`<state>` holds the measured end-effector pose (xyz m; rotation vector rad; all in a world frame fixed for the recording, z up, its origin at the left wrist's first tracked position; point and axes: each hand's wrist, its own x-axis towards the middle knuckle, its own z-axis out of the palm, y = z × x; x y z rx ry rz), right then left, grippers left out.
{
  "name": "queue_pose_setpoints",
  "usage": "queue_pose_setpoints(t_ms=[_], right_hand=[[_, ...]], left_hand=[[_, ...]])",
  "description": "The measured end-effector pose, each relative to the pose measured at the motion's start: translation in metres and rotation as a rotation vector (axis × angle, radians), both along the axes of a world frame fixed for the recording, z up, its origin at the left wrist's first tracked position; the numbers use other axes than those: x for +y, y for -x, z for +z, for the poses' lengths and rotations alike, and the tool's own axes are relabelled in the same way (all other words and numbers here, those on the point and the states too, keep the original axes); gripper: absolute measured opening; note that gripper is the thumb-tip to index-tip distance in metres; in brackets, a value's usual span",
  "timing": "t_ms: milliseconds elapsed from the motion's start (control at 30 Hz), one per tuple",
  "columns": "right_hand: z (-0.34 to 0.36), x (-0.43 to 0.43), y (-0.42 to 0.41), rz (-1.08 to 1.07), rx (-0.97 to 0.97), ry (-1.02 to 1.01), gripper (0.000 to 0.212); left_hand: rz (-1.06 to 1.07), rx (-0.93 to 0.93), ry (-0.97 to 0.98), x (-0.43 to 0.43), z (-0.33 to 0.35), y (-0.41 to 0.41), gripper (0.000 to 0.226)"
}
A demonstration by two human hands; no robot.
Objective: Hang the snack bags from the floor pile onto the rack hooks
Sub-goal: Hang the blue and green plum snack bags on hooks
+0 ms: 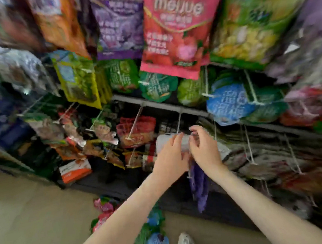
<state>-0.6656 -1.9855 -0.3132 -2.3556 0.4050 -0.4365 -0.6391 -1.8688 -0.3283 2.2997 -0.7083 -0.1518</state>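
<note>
Both my hands grip the top of a purple snack bag [199,187] that hangs down between my wrists in front of the lower rack. My left hand [170,156] pinches its pale top edge from the left, my right hand [203,147] from the right. The bag's top sits at the tip of a white rack hook [179,125]; blur hides whether it is threaded on. The floor pile [148,232] of pink, green and blue bags lies below my arms on the beige floor.
The rack [164,103] is packed with hanging bags: large purple, pink [176,27] and green ones above, round green and blue packs [228,105] in the middle row, small red packs [137,132] at left. My shoe [185,242] stands beside the pile.
</note>
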Motion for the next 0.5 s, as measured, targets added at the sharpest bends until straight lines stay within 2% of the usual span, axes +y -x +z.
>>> queue_pose_setpoints(t_ms=[100,200,300,400,500], right_hand=[[0.028,-0.035,-0.008,0.0,-0.118,-0.072,0.033],[0.048,-0.056,-0.016,0.046,-0.168,-0.217,0.048],[0.054,-0.071,-0.033,0.095,-0.123,-0.37,0.07],[0.051,-0.085,-0.049,0.141,-0.076,-0.453,0.083],[0.047,-0.102,-0.065,0.163,0.02,-0.366,0.086]], left_hand=[[0.022,-0.194,0.029,-0.027,0.03,-0.001,0.055],[0.029,-0.45,0.01,-0.05,0.042,-0.008,0.053],[0.067,-0.594,-0.065,-0.063,0.047,-0.02,0.06],[0.121,-0.714,-0.103,-0.067,0.047,-0.032,0.072],[0.079,-0.75,-0.183,-0.071,0.048,-0.042,0.071]])
